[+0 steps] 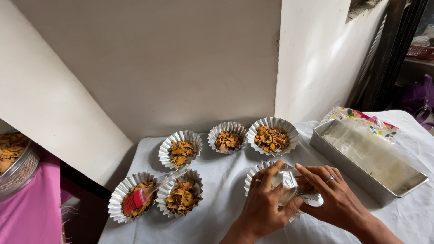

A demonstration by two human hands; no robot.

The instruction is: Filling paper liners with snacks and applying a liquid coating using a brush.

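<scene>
Both hands, left hand (266, 203) and right hand (337, 199), hover over the nearest foil cup (257, 174) on the desk (226, 176), fingers pinching a small clear bag (289, 183), probably so crumbs drop inside.

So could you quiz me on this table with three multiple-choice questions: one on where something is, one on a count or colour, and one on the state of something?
1. Where does the red brush lie?
A. In the metal tray
B. Across the front-left foil cup
C. On the pink cloth

2. How many foil cups show flakes uncovered, apart from the one under the hands?
A. Three
B. Five
C. Seven

3. What are the two hands doing?
A. Resting flat on the cloth
B. Gripping the tray
C. Holding clear plastic wrap over a foil cup

Answers:
1. B, its bristles rest on the front-left foil cup.
2. B, three cups behind, two in front.
3. C, the left hand and right hand pinch clear plastic wrap above the cup.
</scene>
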